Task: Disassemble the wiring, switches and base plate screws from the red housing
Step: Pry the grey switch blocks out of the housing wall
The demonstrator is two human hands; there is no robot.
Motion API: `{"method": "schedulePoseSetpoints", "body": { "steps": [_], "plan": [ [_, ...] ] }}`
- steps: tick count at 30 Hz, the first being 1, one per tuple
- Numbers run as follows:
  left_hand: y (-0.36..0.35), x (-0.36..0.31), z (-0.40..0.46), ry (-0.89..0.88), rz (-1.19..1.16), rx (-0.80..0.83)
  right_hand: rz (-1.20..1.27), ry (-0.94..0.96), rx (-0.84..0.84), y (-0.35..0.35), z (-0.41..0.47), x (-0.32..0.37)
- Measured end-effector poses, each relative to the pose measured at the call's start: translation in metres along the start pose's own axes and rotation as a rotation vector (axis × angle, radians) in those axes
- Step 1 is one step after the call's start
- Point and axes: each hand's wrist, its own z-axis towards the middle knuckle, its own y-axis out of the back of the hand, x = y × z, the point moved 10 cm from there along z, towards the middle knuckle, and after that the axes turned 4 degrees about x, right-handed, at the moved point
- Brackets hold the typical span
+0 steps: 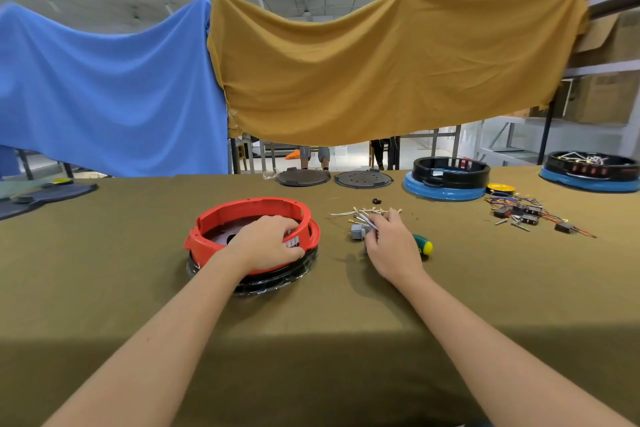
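From the head view, a wide table (311,340) covered in olive-brown cloth fills the near half of the scene, under a tiled ceiling with panel lights. Behind its far edge hang a soft blue cloth (104,87) on the left and a mustard cloth (381,69) on the right, both sagging in folds.

The red housing (221,218), a round glossy plastic ring with notched walls, sits left of centre on a black circular base (277,282). The left hand (266,243) rests over its near-right rim, fingers curled over the wall into the inside.

Just to the right, the right hand (391,246) pinches a grey switch block (358,231) with thin white wires (349,213) ending in brass terminals, fanned out on the cloth. A green and yellow screwdriver handle (424,244) pokes out from beneath that hand.

Farther right lies a tangled pile of coloured wires and small dark switches (526,213). Along the far edge stand two flat dark discs (303,177), a black housing on a blue base (448,180), a yellow disc (500,188), and another blue-based unit (592,172) at the far right
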Motion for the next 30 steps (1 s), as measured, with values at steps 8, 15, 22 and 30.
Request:
{"method": "schedulePoseSetpoints", "body": {
  "steps": [8,15,22,30],
  "plan": [
    [0.008,0.0,-0.045,0.076,0.393,-0.461,0.049,0.141,0.092,-0.008,-0.004,0.016],
    [0.021,-0.012,-0.054,-0.037,0.337,-0.678,-0.053,0.224,0.193,-0.019,-0.006,0.022],
    [0.02,-0.008,-0.057,-0.168,0.138,-0.753,-0.084,0.246,0.129,-0.019,-0.004,0.023],
    [-0.004,0.163,-0.08,0.895,-0.763,-0.542,-0.085,0.285,0.049,-0.015,-0.005,0.028]
  ]
}}
